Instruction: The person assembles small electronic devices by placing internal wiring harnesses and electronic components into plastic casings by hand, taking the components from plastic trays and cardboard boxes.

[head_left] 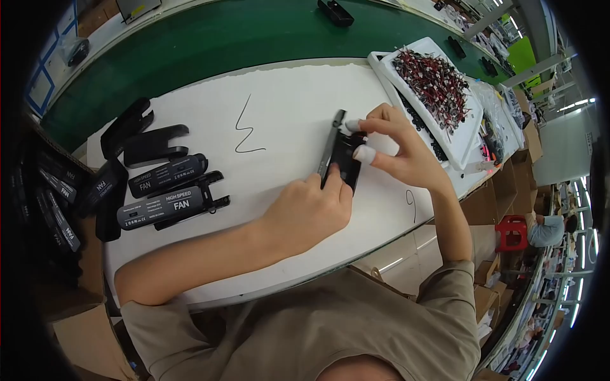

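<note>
A long black plastic housing (346,166) stands tilted over the white work surface, right of the middle. My left hand (314,206) is closed around its lower end, fingertips pressed on it. At the upper end is my right hand (400,149), with white covers on the thumb and index fingertips. Those two fingertips are bent toward each other around a small dark part by the housing's upper edge. Whether that part is loose or belongs to the housing, I cannot make out.
Several black casings with printed labels (168,208) lie at the left, beside a box of more (54,209). A white foam tray (454,143) of small red-and-black wired parts (435,86) sits at the right. Beyond the white sheet (190,95) runs a green surface (254,38).
</note>
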Motion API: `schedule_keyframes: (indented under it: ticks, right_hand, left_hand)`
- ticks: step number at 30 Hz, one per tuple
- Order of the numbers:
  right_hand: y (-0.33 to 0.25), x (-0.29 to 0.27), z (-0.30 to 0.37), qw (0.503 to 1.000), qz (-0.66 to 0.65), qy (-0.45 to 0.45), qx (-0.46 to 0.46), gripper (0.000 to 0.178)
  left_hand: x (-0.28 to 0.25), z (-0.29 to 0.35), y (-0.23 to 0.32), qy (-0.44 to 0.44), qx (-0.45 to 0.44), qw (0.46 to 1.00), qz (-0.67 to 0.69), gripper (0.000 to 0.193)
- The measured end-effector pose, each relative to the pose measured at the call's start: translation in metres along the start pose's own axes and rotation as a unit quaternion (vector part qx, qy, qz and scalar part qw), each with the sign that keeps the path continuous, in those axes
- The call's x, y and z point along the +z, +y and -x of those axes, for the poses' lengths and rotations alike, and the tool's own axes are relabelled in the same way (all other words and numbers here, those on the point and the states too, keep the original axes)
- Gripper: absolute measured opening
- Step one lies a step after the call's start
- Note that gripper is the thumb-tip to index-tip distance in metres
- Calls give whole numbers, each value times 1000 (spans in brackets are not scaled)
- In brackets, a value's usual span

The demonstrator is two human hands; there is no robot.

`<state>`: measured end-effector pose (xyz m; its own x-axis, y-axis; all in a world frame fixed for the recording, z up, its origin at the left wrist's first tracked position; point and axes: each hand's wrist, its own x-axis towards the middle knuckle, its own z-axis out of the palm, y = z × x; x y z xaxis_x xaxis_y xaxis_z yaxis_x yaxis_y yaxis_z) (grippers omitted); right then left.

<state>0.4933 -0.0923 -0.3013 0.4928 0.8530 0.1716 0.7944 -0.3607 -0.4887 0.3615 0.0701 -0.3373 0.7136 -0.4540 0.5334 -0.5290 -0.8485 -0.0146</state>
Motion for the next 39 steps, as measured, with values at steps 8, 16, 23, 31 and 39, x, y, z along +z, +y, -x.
schedule_keyframes:
  ticks: [8,16,23,31,39]
  right_hand:
    - [14,-18,31,974,-49,219,3,35]
    - [0,8,109,974,3,201,103,37]
    - [-8,14,147,960,-4,239,149,38]
    - [55,-50,154,889,117,399,192,28]
    - [124,-67,96,895,81,365,243,26]
  left_hand:
    - [-3,-75,-59,-174,-134,974,47,15]
    - [77,-140,-229,-122,-300,945,-43,20]
    - [108,-135,-254,-111,-282,943,-134,24]
    - [-66,-109,-120,-515,-230,811,-157,53]
    - [-107,1,-133,-571,-341,742,-83,77]
